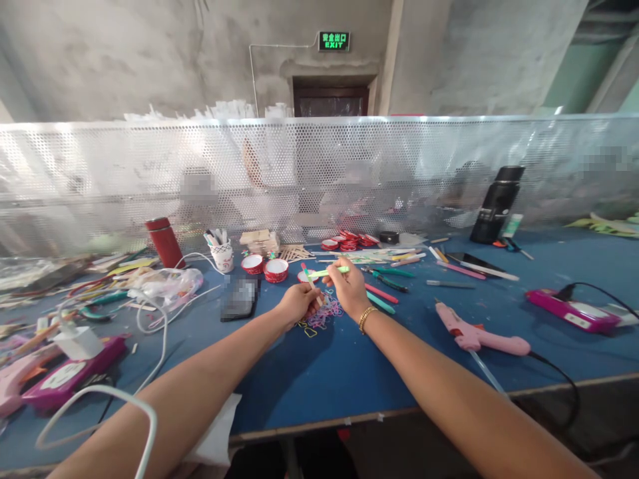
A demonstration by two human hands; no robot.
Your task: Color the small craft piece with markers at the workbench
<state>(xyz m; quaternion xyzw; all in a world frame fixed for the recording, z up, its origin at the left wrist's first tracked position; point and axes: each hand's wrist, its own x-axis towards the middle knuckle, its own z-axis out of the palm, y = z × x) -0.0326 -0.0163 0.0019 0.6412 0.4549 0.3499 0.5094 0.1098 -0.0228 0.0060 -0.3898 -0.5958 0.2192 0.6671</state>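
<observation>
My left hand [298, 303] is closed on a thin craft stick with a red tip [309, 281], held upright and slightly tilted. My right hand [347, 287] pinches a light green stick [327, 272] that lies crosswise over the first one. Both hands hover just above a small heap of coloured rubber bands [323, 315] on the blue table [309, 379]. A gold bracelet [366, 318] sits on my right wrist.
A pink glue gun [474, 334] lies right of my arm, a phone [239, 297] to the left. Red tape rolls [275, 269], a cup of pens [222, 254], a red flask [164, 242], a black flask [495, 203], loose sticks, cables and chargers crowd the table before a perforated screen [319, 173].
</observation>
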